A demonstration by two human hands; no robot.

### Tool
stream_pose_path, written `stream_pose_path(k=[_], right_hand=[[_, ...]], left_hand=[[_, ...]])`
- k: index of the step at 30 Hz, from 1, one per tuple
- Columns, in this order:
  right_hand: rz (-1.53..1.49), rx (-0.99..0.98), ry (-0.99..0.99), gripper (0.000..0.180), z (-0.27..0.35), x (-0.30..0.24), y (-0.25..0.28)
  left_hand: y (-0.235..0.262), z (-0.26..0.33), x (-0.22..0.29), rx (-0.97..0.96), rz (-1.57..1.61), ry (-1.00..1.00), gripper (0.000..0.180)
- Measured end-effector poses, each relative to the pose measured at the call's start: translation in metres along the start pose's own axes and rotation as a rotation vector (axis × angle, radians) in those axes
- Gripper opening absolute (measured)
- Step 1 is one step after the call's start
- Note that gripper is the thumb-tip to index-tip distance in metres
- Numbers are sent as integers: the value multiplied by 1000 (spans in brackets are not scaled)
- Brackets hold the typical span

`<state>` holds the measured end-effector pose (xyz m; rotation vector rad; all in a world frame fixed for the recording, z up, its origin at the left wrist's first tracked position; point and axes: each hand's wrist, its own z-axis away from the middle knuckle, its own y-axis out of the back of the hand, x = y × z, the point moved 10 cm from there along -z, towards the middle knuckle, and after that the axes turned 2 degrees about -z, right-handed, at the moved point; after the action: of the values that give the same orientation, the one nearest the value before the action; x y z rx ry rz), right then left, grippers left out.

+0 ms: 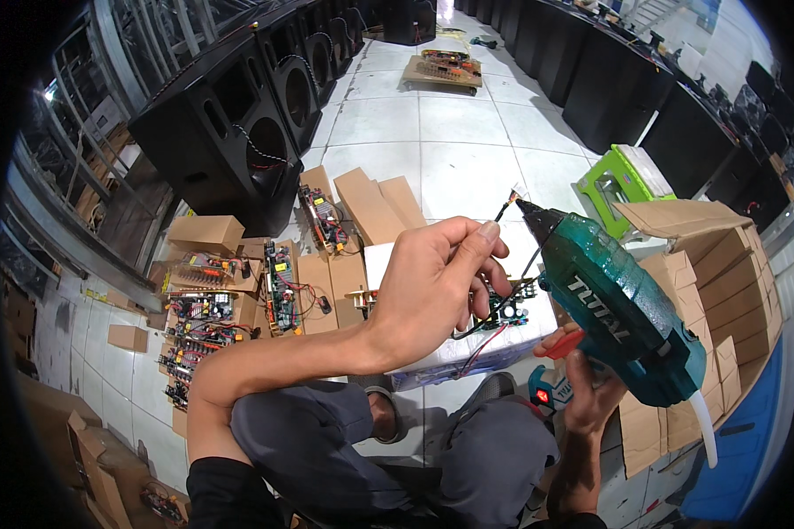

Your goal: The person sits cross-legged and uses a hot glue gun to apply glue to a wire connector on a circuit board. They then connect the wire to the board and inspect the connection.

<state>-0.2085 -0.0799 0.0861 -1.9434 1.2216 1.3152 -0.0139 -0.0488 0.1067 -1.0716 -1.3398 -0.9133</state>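
Your left hand (437, 286) fingers are pinching a thin wire (503, 210), raising it just beside the nozzle of the teal glue gun (622, 313). Your right hand (587, 388) fingers are gripping the gun. Below them a circuit board (503, 310) is lying on a white box (468, 348).

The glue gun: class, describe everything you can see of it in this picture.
The glue gun is teal, translucent plastic with a dark pointed nozzle, a red trigger and a whitish glue stick projecting from its rear. The right hand grips its handle with a finger on the trigger. It is tilted, nozzle up and to the left, its tip close to the end of a thin wire pinched by the left hand.
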Motion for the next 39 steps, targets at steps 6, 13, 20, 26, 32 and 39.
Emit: stream_pose_path(k=[6, 13, 20, 26, 32, 39], right_hand=[[-1, -5, 20, 24, -1, -4, -1], [-77, 131, 85, 16, -2, -8, 6], [-109, 84, 52, 24, 0, -4, 4], [-67, 93, 16, 19, -1, -1, 10], [-58, 45, 56, 15, -1, -9, 3], [20, 66, 105, 31, 0, -9, 7]], left_hand=[[0, 0, 1, 3, -1, 6, 31], [-2, 0, 1, 0, 6, -2, 31], [-1, 0, 1, 6, -9, -2, 29], [-1, 0, 1, 9, -7, -2, 27], [-1, 0, 1, 19, -10, -3, 25], [1, 1, 3, 35, -28, -5, 23]])
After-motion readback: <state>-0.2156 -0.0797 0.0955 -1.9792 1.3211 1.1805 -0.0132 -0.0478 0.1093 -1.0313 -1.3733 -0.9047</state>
